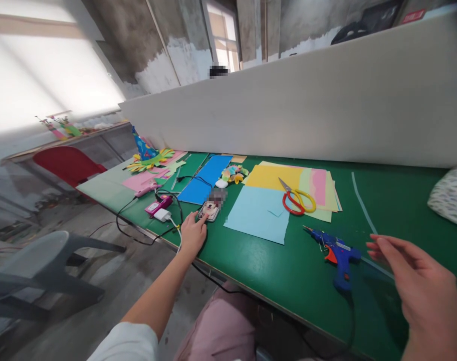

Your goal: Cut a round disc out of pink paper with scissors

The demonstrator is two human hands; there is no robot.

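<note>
My left hand [193, 234] lies palm down at the near edge of a smartphone [209, 210]. Its fingers are apart and one touches the phone, whose lit screen shows a dog picture. Thumb and fingers of my right hand [420, 283] are pinched at the near end of a long translucent glue stick [362, 200]. Left of that hand a blue glue gun [337, 250] with an orange trigger rests on its side. Another glue stick [379, 267] sticks out of the gun's back and passes behind my fingers.
Red-and-yellow scissors [298, 200] lie on coloured paper sheets [256, 213]. Leftward are a blue sheet [208, 175], paper flowers [234, 174], a purple power strip [159, 204], a pink glue gun [148, 189] and a party hat [146, 150]. A white partition [288, 110] stands behind. Cables cross the front edge.
</note>
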